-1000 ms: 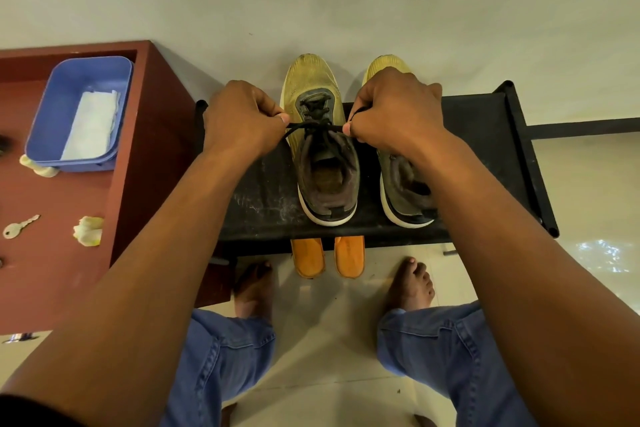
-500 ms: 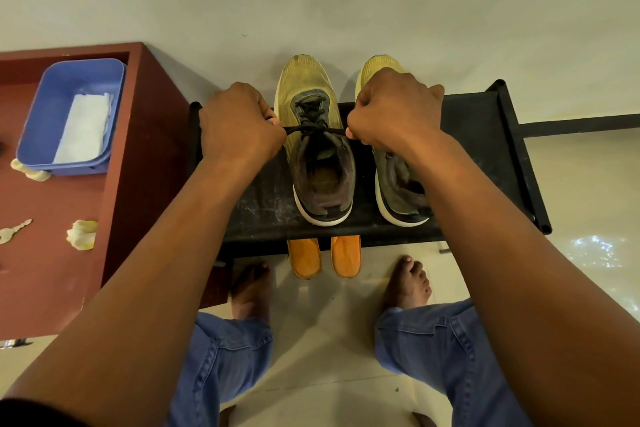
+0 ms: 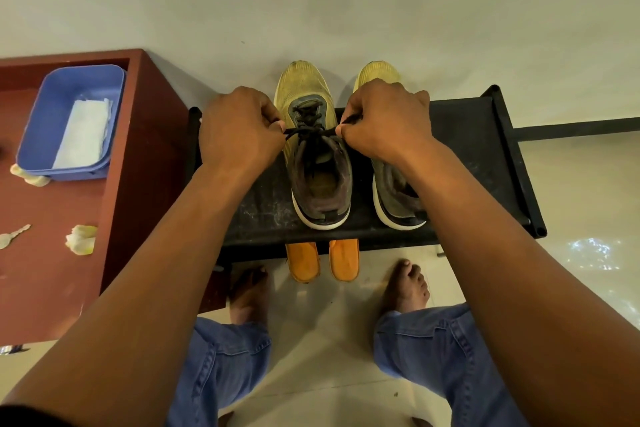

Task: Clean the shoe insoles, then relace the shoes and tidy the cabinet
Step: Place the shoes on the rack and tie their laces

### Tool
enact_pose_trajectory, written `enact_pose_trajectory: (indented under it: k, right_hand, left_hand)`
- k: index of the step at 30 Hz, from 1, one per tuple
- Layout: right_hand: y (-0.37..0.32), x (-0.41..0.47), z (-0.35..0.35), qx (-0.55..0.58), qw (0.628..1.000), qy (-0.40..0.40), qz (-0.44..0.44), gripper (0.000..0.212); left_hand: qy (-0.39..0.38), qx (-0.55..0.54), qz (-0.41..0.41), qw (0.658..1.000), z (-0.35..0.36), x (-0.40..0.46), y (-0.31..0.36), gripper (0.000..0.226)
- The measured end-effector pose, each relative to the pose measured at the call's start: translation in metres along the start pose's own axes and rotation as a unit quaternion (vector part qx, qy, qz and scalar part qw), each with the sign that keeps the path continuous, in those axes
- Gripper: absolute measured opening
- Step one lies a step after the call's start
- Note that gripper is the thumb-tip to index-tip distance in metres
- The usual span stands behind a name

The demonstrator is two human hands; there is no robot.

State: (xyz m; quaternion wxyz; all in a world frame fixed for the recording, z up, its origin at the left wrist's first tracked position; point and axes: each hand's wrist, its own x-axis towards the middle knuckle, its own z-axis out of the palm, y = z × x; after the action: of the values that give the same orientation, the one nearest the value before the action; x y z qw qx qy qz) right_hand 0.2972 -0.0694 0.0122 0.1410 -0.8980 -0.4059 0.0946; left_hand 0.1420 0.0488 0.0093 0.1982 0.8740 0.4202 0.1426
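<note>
Change: compared with a second ago, the lace (image 3: pixel 309 131) is drawn into a shorter, tauter line across the throat of the left-hand shoe (image 3: pixel 313 149), and both fists sit closer to the eyelets; the whole scene has also slid slightly in view as the head moved.
Meaning: this looks like the lace being cinched tight on this shoe, so relacing is under way but not finished; the second shoe (image 3: pixel 389 163) is half hidden by the right wrist and its lacing cannot be judged.
Left hand: the left hand (image 3: pixel 239 130) is curled into a fist, pinching the lace end at 9 o'clock of the shoe's tongue.
Right hand: the right hand (image 3: pixel 384 121) is also curled, pinching the other lace end at 3 o'clock of the tongue.
Shoes: two, side by side on the black rack (image 3: pixel 460 135), toes pointing to 12 o'clock.
Insoles: two orange insoles (image 3: pixel 323 260) poke out from under the rack's near edge at 6 o'clock of the shoes, apparently not yet back inside.
Cabinet: one red-brown cabinet (image 3: pixel 145 163) at 9 o'clock.
Tub: one blue tub (image 3: pixel 45 118) on it, holding one white cloth (image 3: pixel 83 135).
Scraps: three pale crumpled scraps (image 3: pixel 81 239) near the tub.
Key: one key (image 3: pixel 14 236) at the far left.
Remaining: tidying the cabinet seems still to come.
</note>
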Motion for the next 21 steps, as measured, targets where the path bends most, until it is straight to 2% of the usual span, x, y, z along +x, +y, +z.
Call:
enact_pose_trajectory:
  k: [7, 10, 12, 16, 21]
  right_hand:
    - [0.002, -0.006, 0.004, 0.018, 0.999, 0.024, -0.03, 0.021]
    - [0.008, -0.014, -0.003, 0.001, 0.999, 0.034, -0.042, 0.032]
    - [0.013, -0.025, -0.012, -0.007, 0.998, 0.038, -0.048, 0.036]
    - [0.023, -0.058, -0.029, -0.06, 0.996, 0.049, -0.05, 0.032]
    - [0.023, -0.097, -0.04, -0.101, 0.994, 0.033, -0.034, 0.032]
  left_hand:
    - [0.063, 0.003, 0.081, 0.995, 0.001, -0.005, 0.012, 0.029]
    - [0.07, 0.015, 0.085, 0.994, -0.004, -0.017, 0.028, 0.018]
    - [0.044, 0.033, 0.074, 0.996, -0.004, -0.03, 0.037, 0.015]
    - [-0.034, 0.07, 0.069, 0.995, 0.0, -0.054, 0.05, 0.03]
    - [-0.112, 0.124, 0.054, 0.984, 0.002, -0.077, 0.064, 0.033]
